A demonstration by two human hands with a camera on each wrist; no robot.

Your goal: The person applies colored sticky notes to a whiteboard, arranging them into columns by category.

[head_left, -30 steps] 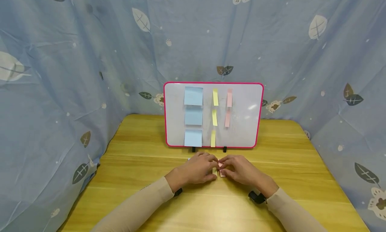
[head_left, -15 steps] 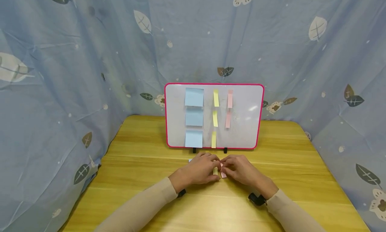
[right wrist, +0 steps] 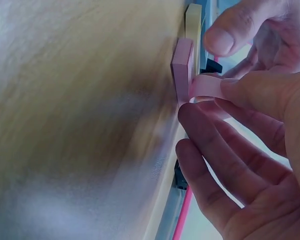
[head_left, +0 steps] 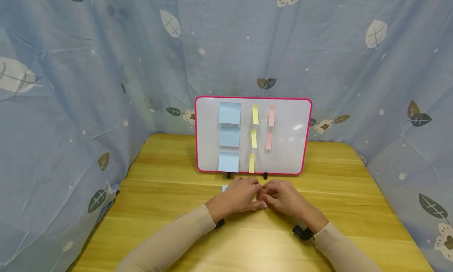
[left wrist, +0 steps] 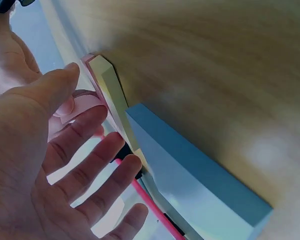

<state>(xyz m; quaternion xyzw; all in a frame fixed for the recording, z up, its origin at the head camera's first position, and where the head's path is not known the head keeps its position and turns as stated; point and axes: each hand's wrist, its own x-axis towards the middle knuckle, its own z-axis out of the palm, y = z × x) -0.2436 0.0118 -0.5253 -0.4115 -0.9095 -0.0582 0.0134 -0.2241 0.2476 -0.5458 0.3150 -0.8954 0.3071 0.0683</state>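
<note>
My right hand (head_left: 286, 198) pinches the end of a pink sticky note strip (right wrist: 207, 86) between thumb and finger. The strip bends up from a small pink sticky note pad (right wrist: 182, 67) on the table. Beside that pad is my left hand (head_left: 238, 196), its fingers spread and loosely bent. Its index fingertip is close to the lifted strip; whether they touch I cannot tell. A yellow pad (left wrist: 111, 89) lies next to the pink one, and a larger blue pad (left wrist: 190, 167) next to the yellow. In the head view the hands hide most of the pads.
Behind the hands a pink-framed whiteboard (head_left: 291, 146) stands on black feet (head_left: 265, 175). It carries blue notes (head_left: 229, 136), yellow strips (head_left: 254, 138) and two pink strips (head_left: 269, 140) in columns. A patterned blue curtain (head_left: 226, 44) surrounds the wooden table (head_left: 170, 166).
My left hand has shifted slightly right, closer to the right hand and the pink pad. The pink strip now shows bent up between the hands. The notes on the whiteboard are unchanged.
</note>
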